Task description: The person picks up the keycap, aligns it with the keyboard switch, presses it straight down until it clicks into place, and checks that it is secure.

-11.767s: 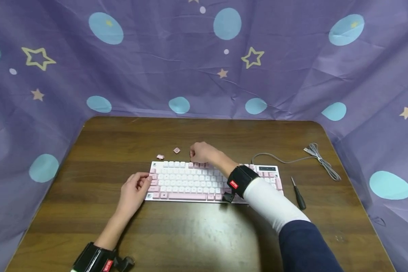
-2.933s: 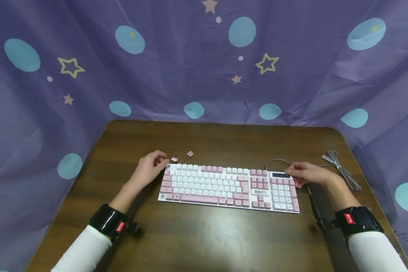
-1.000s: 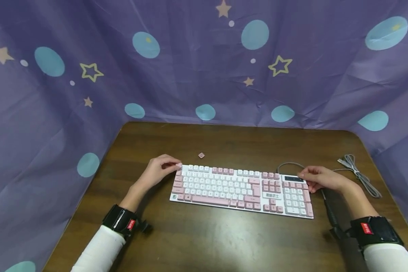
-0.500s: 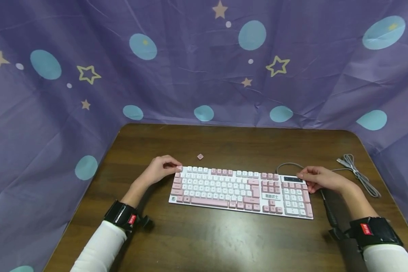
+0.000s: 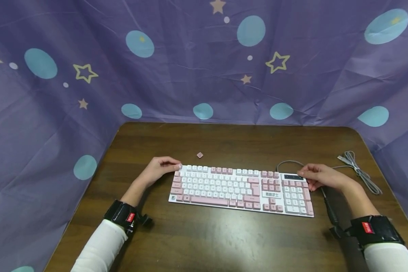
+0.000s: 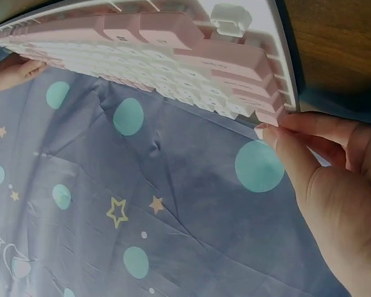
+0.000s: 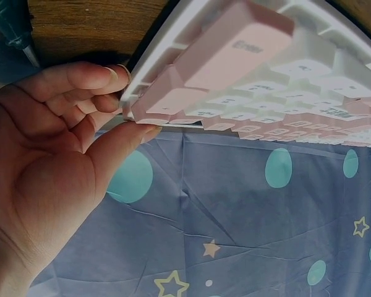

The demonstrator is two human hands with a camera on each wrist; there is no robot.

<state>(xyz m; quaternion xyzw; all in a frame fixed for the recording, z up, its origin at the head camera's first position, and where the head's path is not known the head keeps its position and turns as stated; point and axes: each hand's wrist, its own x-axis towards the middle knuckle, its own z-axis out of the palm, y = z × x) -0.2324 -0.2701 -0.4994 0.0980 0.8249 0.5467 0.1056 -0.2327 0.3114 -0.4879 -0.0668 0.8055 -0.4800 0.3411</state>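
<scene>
A white and pink keyboard [image 5: 224, 189] lies on the table. My left hand [image 5: 159, 168] is at its far left corner, thumb and fingertips around a small pale keycap [image 5: 180, 166] right at the corner key's place. In the left wrist view the thumb mostly hides that keycap. At the far right corner my right hand [image 5: 323, 176] grips the keyboard's edge, thumb on top beside the dark indicator strip [image 5: 293, 177]. Another pink keycap [image 5: 199, 155] lies on the table behind the keyboard.
A grey USB cable [image 5: 362, 173] runs from the keyboard's back to a coiled bundle at the right. A dark-handled screwdriver [image 7: 9, 25] lies near my right hand, partly covered by the wrist camera. A purple patterned cloth [image 5: 190, 68] hangs behind the wooden table [image 5: 231, 241].
Earlier my right hand worked at the top row, then moved to the right corner. My left hand picked up the keycap near the left corner and brought it onto that corner.
</scene>
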